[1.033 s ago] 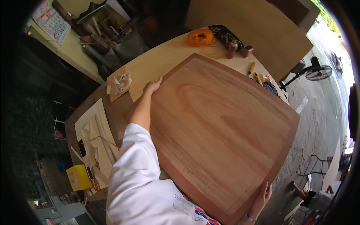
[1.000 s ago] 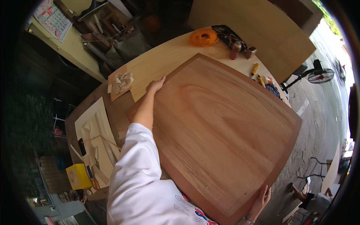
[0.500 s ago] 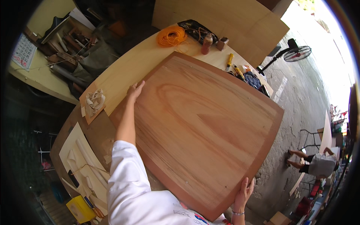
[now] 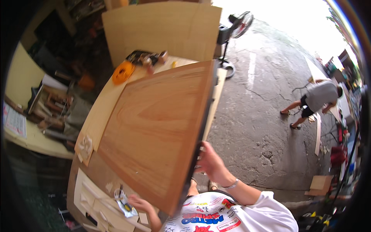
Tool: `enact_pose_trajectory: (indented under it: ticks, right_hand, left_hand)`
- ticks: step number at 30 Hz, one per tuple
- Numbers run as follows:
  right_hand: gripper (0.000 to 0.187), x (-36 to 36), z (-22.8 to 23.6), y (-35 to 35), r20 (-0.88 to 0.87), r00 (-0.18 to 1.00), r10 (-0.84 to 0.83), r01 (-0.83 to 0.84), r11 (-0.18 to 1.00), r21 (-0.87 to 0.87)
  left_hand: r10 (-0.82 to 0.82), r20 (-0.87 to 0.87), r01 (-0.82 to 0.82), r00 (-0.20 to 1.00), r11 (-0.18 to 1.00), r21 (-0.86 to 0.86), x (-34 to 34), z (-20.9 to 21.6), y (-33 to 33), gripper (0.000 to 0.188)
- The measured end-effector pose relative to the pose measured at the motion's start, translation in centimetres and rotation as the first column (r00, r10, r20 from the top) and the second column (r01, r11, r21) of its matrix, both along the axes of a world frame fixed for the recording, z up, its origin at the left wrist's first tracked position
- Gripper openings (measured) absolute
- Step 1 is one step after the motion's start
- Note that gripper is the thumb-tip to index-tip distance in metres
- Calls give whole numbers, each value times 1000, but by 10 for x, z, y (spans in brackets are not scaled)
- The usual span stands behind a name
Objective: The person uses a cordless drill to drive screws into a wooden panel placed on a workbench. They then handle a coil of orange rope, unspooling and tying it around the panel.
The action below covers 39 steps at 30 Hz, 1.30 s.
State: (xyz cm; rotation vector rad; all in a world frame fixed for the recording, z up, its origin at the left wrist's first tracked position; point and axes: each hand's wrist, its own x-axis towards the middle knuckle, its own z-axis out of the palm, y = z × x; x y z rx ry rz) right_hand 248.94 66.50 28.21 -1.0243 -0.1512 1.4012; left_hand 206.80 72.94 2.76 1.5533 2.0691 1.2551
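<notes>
A large brown wooden panel (image 4: 150, 123), with a darker border and a black right edge, lies tilted over the workbench (image 4: 98, 168), its right side raised. My right hand (image 4: 213, 164), with a bracelet at the wrist, grips that black edge near its lower end. Below the panel's near edge is my left hand (image 4: 142, 205), slightly blurred, fingers stretched toward the left. Close to those fingers on the bench lies a small whitish packet (image 4: 126, 208); what it holds I cannot make out.
An orange cord coil (image 4: 123, 72) and bottles sit at the bench's far end, before an upright pale board (image 4: 162, 33). A crumpled cloth (image 4: 85, 144) lies at the left. Beyond the bench stands a fan (image 4: 241, 25). A person (image 4: 320, 96) bends over at the right.
The panel's right side has risen, showing its black edge. My left hand has left the panel's far left side and come near. My right hand has moved along to the right edge.
</notes>
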Motion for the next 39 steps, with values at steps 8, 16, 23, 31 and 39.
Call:
enact_pose_trajectory:
  ticks: [8,16,23,31,39]
  right_hand:
    - [51,3,37,14,95,995,27,-52,960,274]
    - [112,15,10,1,68,989,133,-146,952,268]
    - [66,-5,-70,-34,-74,995,69,-67,997,22]
    - [80,-8,-188,-59,-59,990,124,-134,971,-198]
    - [81,43,-261,-58,308,511,803,-540,579,-611]
  left_hand:
    - [-804,-475,714,357,563,-416,148,29,-18,48]
    - [-793,-460,734,399,577,-358,149,37,-25,33]
    - [-463,-466,476,754,874,-97,104,34,-109,20]
    - [-157,-704,27,693,981,-192,36,38,-78,18]
    - [4,-715,-19,699,1000,-13,44,15,-40,42]
